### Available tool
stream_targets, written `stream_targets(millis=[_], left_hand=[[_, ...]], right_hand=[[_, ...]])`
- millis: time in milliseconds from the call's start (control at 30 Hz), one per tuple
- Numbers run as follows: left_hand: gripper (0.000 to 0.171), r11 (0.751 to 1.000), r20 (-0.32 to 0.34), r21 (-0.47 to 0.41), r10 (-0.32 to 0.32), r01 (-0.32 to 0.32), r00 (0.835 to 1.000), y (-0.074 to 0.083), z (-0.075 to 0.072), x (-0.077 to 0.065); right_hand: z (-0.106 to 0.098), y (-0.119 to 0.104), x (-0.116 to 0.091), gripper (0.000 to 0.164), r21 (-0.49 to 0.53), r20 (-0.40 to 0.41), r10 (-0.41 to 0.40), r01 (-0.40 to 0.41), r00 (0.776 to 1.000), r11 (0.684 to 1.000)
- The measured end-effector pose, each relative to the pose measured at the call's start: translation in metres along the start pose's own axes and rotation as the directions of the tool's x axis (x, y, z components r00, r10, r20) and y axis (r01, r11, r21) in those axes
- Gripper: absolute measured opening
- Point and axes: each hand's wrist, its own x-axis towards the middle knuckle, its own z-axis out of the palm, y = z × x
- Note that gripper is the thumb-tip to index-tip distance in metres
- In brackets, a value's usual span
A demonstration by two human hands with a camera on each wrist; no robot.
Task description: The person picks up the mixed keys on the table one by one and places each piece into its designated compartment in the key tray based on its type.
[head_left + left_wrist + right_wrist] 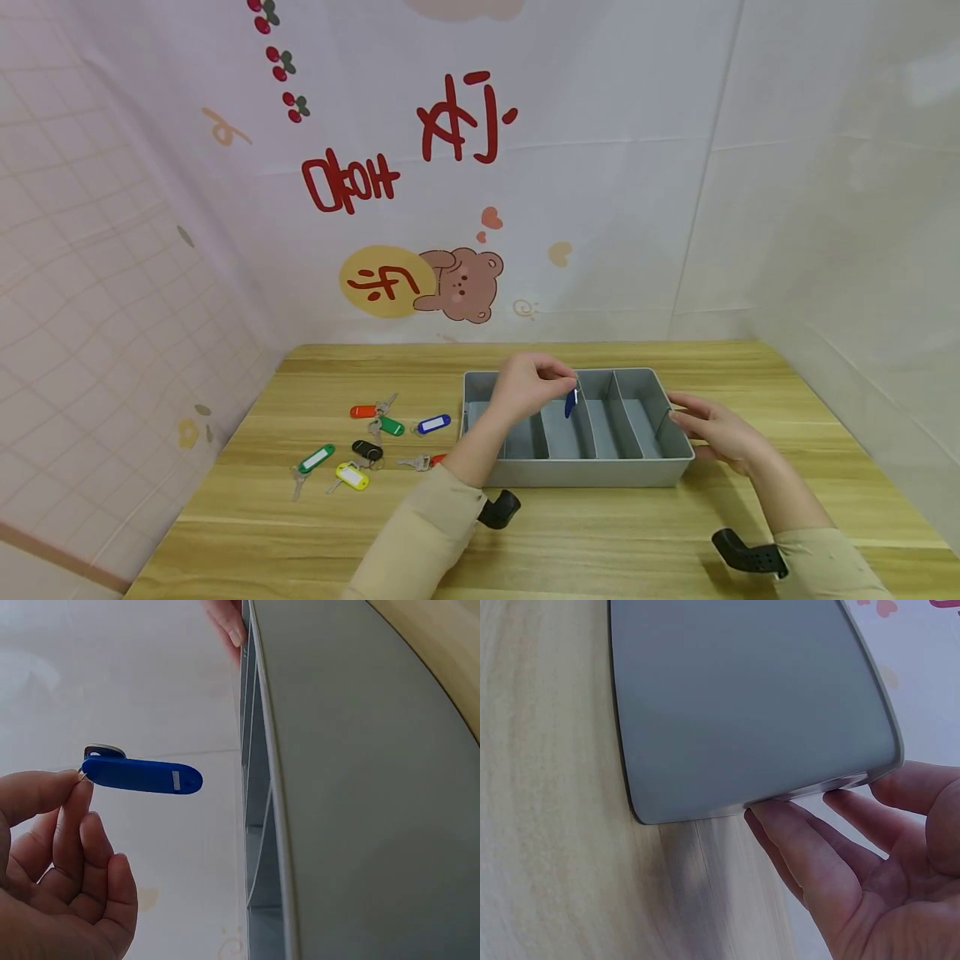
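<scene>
My left hand [528,387] pinches a blue key tag [572,402] between thumb and forefinger, above the middle compartments of a grey divided box [585,475]. In the left wrist view, the tag [142,775] points away from the fingertips, and a thin metal ring shows at the pinch. A small silvery piece [105,750] sits behind the tag. At the box's right end my right hand [720,433] rests its extended fingers against the end wall. The right wrist view has the thumb of that hand [877,870] near the rim and the other fingers lower down.
Left of the box lie several tagged keys: an orange tag [363,412], green tags [317,458], a black tag [367,450], a yellow tag [352,476], and another blue tag [433,424]. A red tag [438,460] is partly behind my left forearm. A printed cloth [600,208] hangs behind the wooden table.
</scene>
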Motion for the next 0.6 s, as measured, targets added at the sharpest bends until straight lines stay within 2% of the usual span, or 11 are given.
stream_targets(millis=[267,600], left_hand=[[0.005,1.0,0.013,-0.009,-0.009,0.009,1.0,0.013,0.018,0.005],[0.004,0.995,0.002,-0.087,-0.05,0.05,0.999,0.024,0.042,0.008]], right_hand=[[0.001,0.0,0.0,0.066,-0.002,-0.007,0.002,-0.002,1.0,1.0],[0.001,0.001,0.0,0.065,-0.007,-0.016,0.005,-0.005,1.0,1.0]])
